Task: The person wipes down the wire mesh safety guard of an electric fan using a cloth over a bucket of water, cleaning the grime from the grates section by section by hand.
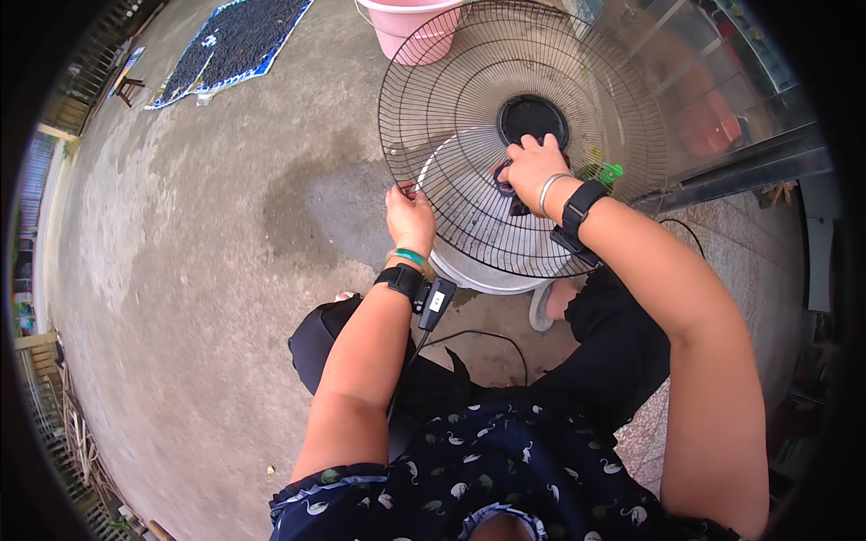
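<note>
A round black wire fan guard (pixel 467 88) with a dark centre disc (pixel 532 120) is held over a white basin (pixel 473 274). My left hand (pixel 411 216) grips the guard's left rim between thumb and fingers. Just below the centre disc, my right hand (pixel 538 169) presses a dark, wet-looking cloth (pixel 519 205) against the wires. The basin's contents, seen through the wires, are hard to make out. A green plastic item (pixel 611 174) shows beside my right wrist, to the right.
A pink bucket (pixel 416 34) stands beyond the guard. Dark material lies spread on a blue-edged sheet (pixel 237 40) at the upper left, near a small wooden stool (pixel 127 88). A glass panel with a dark metal frame (pixel 751 159) is on the right. A black cable (pixel 473 332) crosses the ground between my legs.
</note>
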`<move>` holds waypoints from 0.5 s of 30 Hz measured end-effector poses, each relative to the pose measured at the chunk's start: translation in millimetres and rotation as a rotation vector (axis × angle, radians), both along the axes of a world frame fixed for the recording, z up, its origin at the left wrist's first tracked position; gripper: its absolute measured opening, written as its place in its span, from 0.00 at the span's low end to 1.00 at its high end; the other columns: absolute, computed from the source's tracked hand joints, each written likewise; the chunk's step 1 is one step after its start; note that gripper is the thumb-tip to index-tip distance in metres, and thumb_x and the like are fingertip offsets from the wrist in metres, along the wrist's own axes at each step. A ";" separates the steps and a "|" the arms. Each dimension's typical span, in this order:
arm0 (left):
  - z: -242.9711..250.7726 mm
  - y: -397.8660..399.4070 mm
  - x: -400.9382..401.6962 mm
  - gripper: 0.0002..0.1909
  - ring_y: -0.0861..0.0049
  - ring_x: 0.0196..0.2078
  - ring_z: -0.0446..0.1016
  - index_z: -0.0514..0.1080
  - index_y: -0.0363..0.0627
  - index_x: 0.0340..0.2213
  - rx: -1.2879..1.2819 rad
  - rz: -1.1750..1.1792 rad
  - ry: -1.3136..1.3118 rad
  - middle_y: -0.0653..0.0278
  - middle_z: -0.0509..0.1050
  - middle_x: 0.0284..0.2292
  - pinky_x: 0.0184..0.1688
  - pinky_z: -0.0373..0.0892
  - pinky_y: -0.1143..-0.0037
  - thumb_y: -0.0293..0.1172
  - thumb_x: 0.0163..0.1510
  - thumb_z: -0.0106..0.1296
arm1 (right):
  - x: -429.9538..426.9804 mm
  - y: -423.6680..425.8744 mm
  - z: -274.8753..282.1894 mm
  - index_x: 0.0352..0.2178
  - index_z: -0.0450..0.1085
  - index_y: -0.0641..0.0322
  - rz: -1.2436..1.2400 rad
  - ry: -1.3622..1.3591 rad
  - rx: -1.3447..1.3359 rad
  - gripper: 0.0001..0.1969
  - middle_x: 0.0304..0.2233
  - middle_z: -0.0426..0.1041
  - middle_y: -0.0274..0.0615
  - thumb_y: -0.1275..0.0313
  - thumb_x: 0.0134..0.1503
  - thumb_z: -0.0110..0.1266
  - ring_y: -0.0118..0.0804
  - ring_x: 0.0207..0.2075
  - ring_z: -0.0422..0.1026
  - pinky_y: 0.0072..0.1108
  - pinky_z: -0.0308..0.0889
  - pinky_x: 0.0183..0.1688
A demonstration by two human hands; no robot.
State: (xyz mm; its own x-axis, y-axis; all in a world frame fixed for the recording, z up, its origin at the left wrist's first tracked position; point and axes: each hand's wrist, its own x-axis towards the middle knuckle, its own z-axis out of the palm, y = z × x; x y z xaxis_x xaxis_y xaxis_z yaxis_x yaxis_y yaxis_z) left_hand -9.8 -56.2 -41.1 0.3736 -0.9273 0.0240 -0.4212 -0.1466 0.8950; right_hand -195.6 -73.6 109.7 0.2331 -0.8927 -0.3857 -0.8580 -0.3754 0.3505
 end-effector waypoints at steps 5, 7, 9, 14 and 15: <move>-1.4 -0.6 -6.9 0.10 0.61 0.34 0.70 0.67 0.38 0.34 0.020 0.053 0.052 0.55 0.70 0.32 0.39 0.66 0.69 0.25 0.48 0.49 | 2.0 14.9 -44.7 0.38 0.72 0.47 -0.030 -0.191 -0.065 0.15 0.39 0.71 0.37 0.71 0.46 0.51 0.36 0.47 0.64 0.33 0.57 0.44; 3.0 2.3 -3.3 0.09 0.58 0.36 0.70 0.67 0.38 0.34 0.055 0.111 0.070 0.54 0.69 0.34 0.40 0.66 0.67 0.26 0.48 0.48 | 22.6 27.5 -47.2 0.38 0.73 0.48 -0.018 -0.248 -0.066 0.16 0.37 0.72 0.36 0.71 0.44 0.52 0.36 0.46 0.64 0.32 0.57 0.43; 7.0 4.4 1.5 0.08 0.57 0.36 0.70 0.68 0.39 0.33 0.009 0.113 0.017 0.54 0.69 0.33 0.39 0.65 0.66 0.26 0.48 0.47 | 23.3 43.7 -48.3 0.38 0.73 0.48 0.079 -0.387 -0.102 0.16 0.35 0.72 0.35 0.71 0.43 0.52 0.36 0.44 0.65 0.31 0.56 0.43; 0.5 2.9 5.0 0.06 0.59 0.35 0.70 0.69 0.40 0.31 -0.036 0.101 0.033 0.55 0.70 0.31 0.38 0.66 0.68 0.26 0.48 0.48 | 24.9 73.6 -55.7 0.38 0.73 0.44 0.253 -0.531 -0.077 0.18 0.35 0.72 0.31 0.73 0.42 0.51 0.34 0.42 0.65 0.30 0.56 0.43; 2.9 3.2 6.6 0.06 0.59 0.34 0.70 0.70 0.40 0.31 -0.025 0.082 0.040 0.56 0.70 0.31 0.38 0.66 0.68 0.26 0.48 0.49 | 20.9 70.4 -52.2 0.38 0.73 0.44 0.259 -0.523 -0.076 0.18 0.35 0.72 0.31 0.73 0.42 0.51 0.34 0.42 0.65 0.30 0.56 0.43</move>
